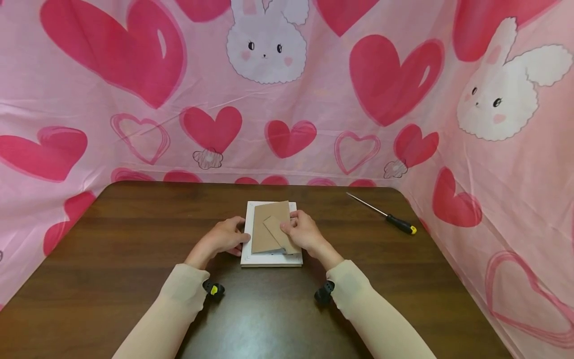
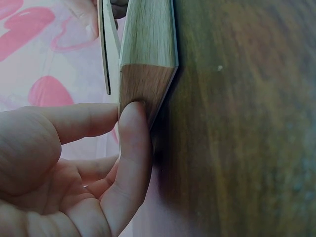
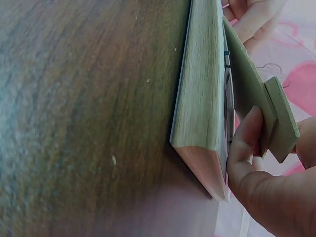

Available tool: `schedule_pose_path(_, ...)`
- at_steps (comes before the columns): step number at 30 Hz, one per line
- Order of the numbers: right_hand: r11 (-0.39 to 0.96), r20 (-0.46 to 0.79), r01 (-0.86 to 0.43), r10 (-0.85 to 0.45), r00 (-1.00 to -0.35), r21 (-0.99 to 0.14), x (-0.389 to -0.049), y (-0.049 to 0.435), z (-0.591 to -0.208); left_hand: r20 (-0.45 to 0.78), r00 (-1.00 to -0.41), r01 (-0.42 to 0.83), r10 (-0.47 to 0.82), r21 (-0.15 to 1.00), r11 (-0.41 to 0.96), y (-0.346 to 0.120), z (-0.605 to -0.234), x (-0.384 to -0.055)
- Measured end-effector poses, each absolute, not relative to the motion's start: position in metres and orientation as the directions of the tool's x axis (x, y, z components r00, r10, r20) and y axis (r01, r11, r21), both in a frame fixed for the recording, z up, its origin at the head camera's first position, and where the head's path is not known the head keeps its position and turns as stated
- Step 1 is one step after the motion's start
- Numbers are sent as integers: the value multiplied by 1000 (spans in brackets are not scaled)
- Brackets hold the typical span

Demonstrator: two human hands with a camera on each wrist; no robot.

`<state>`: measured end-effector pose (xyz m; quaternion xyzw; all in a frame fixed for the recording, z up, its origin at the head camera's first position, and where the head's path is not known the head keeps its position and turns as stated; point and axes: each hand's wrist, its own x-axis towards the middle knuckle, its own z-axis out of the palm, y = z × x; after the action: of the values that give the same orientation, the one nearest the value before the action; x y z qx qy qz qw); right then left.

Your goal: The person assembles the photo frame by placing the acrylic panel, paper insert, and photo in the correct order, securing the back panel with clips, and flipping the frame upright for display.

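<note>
A white picture frame (image 1: 271, 262) with pale wooden sides (image 2: 148, 39) lies back side up at the table's middle. Over it, turned slightly askew, is a brown backing board (image 1: 263, 212) with a fold-out stand leg (image 1: 277, 230). My right hand (image 1: 307, 232) pinches the board's right edge, fingers behind it and thumb on the leg. In the right wrist view the board (image 3: 249, 86) slants away from the frame, leaving a gap. My left hand (image 1: 227, 236) grips the frame's left edge, thumb at the top face and a fingertip against the wooden side.
A screwdriver (image 1: 381, 213) with a black and yellow handle lies at the back right of the dark wooden table (image 1: 148, 234). A pink cloth (image 1: 323, 89) with hearts and rabbits hangs behind the table and along its sides.
</note>
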<state>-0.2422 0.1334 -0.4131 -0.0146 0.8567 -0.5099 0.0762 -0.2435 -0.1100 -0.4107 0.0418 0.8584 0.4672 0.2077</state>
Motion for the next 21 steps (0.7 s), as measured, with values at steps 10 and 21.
schedule_pose_path(10, 506, -111, 51, -91, -990, -861, -244, 132, -413, -315, -912, -122, 262, 819, 560, -110, -412, -245)
schedule_pose_path(21, 654, -37, -12, -62, -997, -756, -244, 129, -414, -310, -912, -117, 267, 823, 555, -110, -411, -245)
